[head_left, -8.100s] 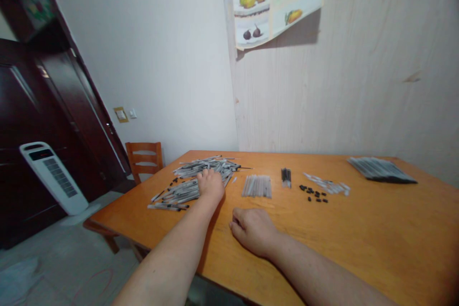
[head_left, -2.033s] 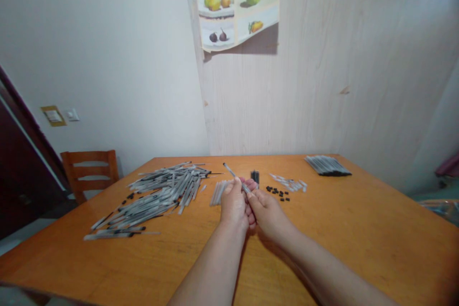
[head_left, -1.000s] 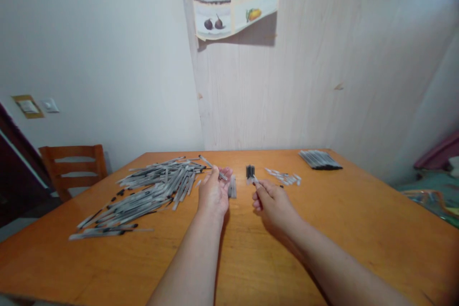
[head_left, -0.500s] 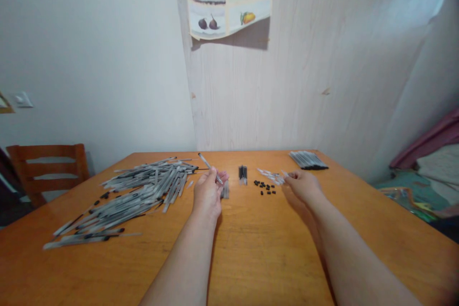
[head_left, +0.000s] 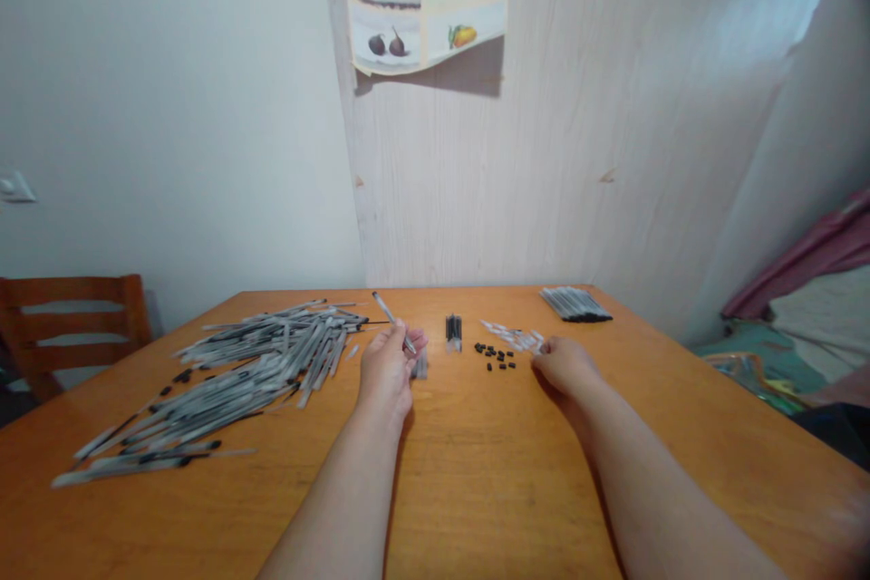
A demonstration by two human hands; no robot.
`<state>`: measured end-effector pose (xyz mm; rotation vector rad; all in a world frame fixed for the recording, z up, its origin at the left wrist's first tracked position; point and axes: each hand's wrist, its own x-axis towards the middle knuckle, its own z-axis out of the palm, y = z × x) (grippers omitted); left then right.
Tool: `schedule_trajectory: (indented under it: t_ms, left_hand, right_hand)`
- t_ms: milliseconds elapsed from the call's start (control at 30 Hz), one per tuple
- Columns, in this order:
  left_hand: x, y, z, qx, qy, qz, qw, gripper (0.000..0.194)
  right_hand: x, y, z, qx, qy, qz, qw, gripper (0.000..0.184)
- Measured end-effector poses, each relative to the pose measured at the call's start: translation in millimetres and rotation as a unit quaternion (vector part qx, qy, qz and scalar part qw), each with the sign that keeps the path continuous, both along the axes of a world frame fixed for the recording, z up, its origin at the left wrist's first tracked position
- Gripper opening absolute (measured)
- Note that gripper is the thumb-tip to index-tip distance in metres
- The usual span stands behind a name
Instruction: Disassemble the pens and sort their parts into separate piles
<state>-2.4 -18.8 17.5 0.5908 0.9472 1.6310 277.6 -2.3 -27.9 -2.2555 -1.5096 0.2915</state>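
My left hand [head_left: 389,372] is closed around a slim pen [head_left: 383,306] with a clear barrel and a dark upper end. The pen leans up to the left, its lower end showing past the fingers. Close to the table, my right hand [head_left: 565,364] has its fingers pinched together at the right end of a small heap of whitish pen caps [head_left: 513,337]. Whether anything is between those fingertips is hidden. Several small black plugs [head_left: 501,354] lie just left of the right hand. Part of a grey bundle [head_left: 421,368] shows beside the left hand.
Many loose pen parts [head_left: 251,372] spread over the left side of the wooden table [head_left: 468,489]. A short row of dark refills or pens [head_left: 453,332] lies mid-table. Neatly lined pens [head_left: 575,304] rest at the back right. A chair [head_left: 74,326] stands left.
My right hand has lowered beside the whitish caps; the small white piece seen at its fingertips no longer shows clearly. My left hand keeps the pen. The view has shifted slightly right.
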Motion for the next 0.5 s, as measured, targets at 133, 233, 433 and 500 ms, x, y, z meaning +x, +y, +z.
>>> schedule_trajectory:
  t_ms: [133,233,433,500]
  left_hand:
    - [0.5,-0.2,0.9,-0.003,0.002,-0.001,1.0,0.011]
    - [1.1,-0.7,1.5,-0.004,0.003,0.001,1.0,0.012]
    - [0.6,2.0,-2.3,-0.003,0.014,0.001,1.0,0.014]
    - [0.1,3.1,-3.9,0.0,0.021,-0.002,1.0,0.015]
  right_hand:
    - [1.1,4.0,-4.0,0.006,-0.012,-0.004,1.0,0.015]
    - [2.4,7.6,-6.9,0.012,-0.012,0.0,1.0,0.014]
    - [3.5,8.2,-7.9,0.041,0.03,-0.006,0.999,0.01]
    - [4.6,8.4,-9.8,0.048,0.038,-0.006,0.998,0.012]
